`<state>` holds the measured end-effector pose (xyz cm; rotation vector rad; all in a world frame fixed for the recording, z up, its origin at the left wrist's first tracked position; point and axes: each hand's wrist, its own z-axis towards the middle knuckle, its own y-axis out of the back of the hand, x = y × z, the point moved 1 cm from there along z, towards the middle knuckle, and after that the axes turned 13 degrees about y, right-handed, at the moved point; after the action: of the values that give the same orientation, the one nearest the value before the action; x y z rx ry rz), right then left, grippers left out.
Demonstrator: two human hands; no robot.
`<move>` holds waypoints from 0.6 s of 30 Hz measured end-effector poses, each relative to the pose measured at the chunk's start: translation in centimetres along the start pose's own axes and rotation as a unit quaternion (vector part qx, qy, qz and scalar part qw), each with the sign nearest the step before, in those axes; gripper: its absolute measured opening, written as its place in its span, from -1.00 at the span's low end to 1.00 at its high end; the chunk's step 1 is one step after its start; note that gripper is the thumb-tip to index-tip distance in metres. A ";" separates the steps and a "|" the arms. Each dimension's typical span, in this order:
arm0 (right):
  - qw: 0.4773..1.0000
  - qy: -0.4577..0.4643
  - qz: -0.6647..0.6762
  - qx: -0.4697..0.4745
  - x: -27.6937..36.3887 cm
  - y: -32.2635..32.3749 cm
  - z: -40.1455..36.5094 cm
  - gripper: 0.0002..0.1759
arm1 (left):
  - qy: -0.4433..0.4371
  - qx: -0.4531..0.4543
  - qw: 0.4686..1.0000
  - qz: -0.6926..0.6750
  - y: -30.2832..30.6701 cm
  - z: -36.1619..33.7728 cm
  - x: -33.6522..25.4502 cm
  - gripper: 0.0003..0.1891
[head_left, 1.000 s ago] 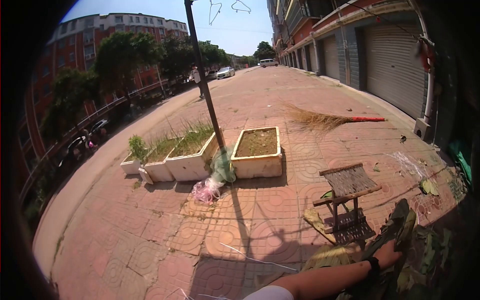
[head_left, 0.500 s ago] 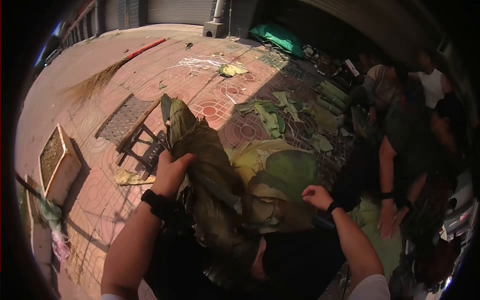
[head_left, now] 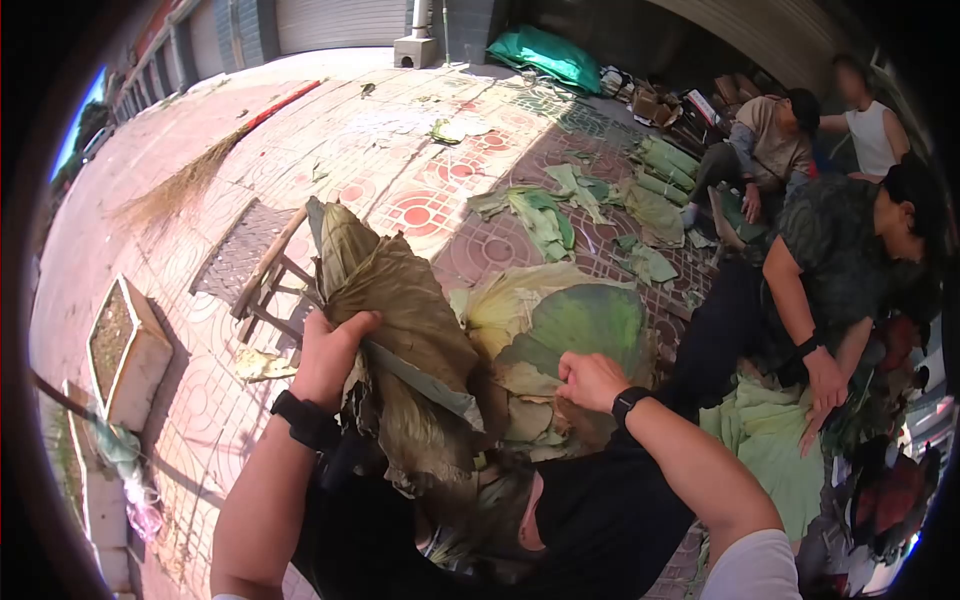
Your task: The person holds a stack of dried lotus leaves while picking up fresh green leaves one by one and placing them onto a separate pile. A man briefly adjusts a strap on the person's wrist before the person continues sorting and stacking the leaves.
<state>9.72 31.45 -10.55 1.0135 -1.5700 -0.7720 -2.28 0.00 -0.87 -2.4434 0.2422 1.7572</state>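
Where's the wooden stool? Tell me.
Head view, left of centre: the wooden stool stands on the paving beside the leaf bundle in the left hand.

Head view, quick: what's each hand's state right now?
Left hand: closed on the brown leaf bundle.
Right hand: closed at the flat green leaf's edge; grip cannot be told.

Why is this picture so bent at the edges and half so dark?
Head view: a fisheye lens bends the paving and blackens the corners; hard sun bleaches it near the broom; the seated people lie in shade; the left hand gripping the leaf bundle is sunlit, sharp.
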 end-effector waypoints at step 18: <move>0.911 0.330 -0.240 0.056 3.0 -1.2 -4.8 -0.42 | -0.004 0.009 1.000 -0.012 1.1 -0.3 -0.3 -0.68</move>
<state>14.41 28.31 -9.25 1.5801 -0.7906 -0.5681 -2.33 -1.12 -0.56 -2.4153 0.2252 1.7467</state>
